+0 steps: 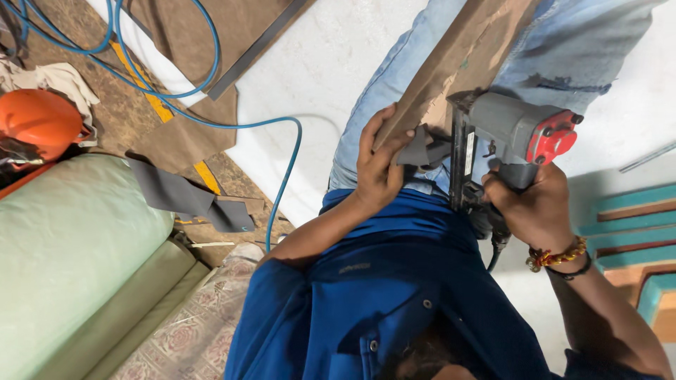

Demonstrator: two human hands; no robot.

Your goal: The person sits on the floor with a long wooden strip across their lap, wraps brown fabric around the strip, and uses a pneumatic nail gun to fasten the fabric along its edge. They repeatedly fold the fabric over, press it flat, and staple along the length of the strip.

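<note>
The right hand [535, 207] is wrapped tight round the handle of a grey stapler [507, 134] with a red end cap, its nose set against the edge of a brown fabric-covered board [458, 60] that lies across the person's lap, over the jeans [570, 49]. The left hand [377, 165] clamps the board's near end — fingers [384, 127] curled over the top, thumb pinning a grey fabric flap [415, 148] down beside the stapler's nose. This looks like the fastening step: fabric pulled taut and held for a staple. The next shot seems to call for steady tension on the flap, the nose square to the edge, and the thumb kept clear of it. A blue hose [282, 176] trails over the floor [324, 63], past grey scraps [176, 193], an orange helmet [39, 119] and a pale green cushion [63, 246].
</note>
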